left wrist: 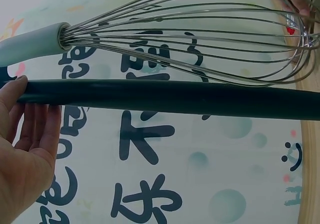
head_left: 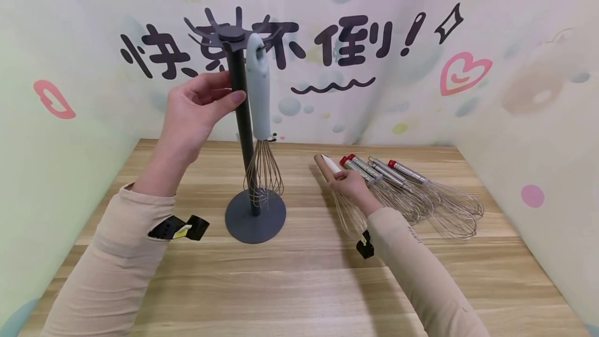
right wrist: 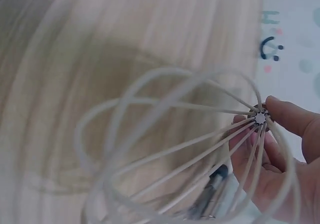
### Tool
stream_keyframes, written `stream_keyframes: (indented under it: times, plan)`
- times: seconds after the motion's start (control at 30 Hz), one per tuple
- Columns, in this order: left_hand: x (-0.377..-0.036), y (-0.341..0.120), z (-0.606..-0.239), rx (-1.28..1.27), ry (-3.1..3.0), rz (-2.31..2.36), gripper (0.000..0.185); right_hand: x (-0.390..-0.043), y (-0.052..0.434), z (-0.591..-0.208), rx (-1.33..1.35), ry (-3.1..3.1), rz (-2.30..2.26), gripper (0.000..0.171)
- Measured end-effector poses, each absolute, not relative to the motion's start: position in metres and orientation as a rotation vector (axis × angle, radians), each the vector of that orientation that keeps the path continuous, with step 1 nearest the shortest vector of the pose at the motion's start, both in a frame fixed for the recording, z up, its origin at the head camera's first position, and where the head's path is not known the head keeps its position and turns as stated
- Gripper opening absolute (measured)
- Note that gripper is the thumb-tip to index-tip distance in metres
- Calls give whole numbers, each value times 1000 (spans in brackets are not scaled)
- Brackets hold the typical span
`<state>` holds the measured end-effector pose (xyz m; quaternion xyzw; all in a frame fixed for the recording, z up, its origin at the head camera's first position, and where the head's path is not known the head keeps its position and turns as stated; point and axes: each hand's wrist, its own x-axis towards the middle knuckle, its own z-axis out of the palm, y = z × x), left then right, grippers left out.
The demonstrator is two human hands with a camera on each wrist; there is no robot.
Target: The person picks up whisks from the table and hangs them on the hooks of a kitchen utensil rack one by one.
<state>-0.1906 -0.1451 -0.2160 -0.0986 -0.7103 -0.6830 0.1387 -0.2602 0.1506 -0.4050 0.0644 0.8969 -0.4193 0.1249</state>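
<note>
A dark grey stand [head_left: 255, 217] with a round base and a tall pole [left wrist: 175, 97] rises at the table's middle. From a hook at its top hangs a whisk [head_left: 259, 92] with a pale grey-blue handle, its wires [left wrist: 200, 33] beside the pole. My left hand [head_left: 196, 108] holds the pole high up, thumb in front and fingers [left wrist: 37, 129] behind. Low over the table to the right, my right hand [head_left: 348, 183] pinches a second whisk [head_left: 327, 163] with a white and wood handle. Its wire loops [right wrist: 200, 134] fan out from my right hand's fingers [right wrist: 280, 169].
Three steel-handled whisks [head_left: 407, 181] with red ends lie side by side just right of my right hand. The wooden table [head_left: 299, 285] is enclosed by printed backdrop walls at the back and on both sides.
</note>
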Motion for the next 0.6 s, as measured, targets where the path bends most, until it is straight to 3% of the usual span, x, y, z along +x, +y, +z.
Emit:
stream_keyframes:
  times: [0.6]
  plan:
    - [-192, -147, -218, -331, -2024, -1994, 29, -264, 156, -346, 92, 2414, -1718, 49]
